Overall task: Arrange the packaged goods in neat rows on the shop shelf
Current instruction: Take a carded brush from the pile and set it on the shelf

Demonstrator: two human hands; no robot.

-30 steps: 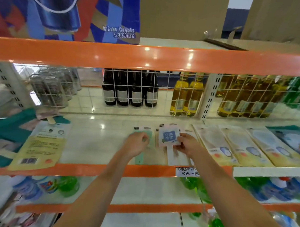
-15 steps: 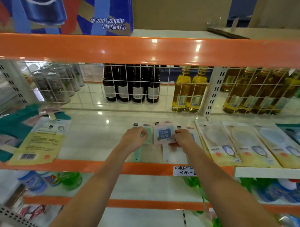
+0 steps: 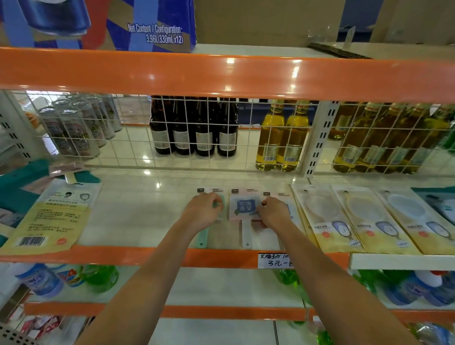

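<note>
White shelf (image 3: 142, 213) with an orange front edge carries three clear-packaged fans lying flat side by side at its middle. Your left hand (image 3: 203, 212) curls its fingers over the green-handled fan packet (image 3: 204, 237). Your right hand (image 3: 272, 212) is curled onto the right-hand packet (image 3: 282, 197), its fingertips at the edge of the pink fan packet (image 3: 243, 206) between. Yellow packets (image 3: 322, 222) lie just to the right, another (image 3: 47, 217) well to the left.
</note>
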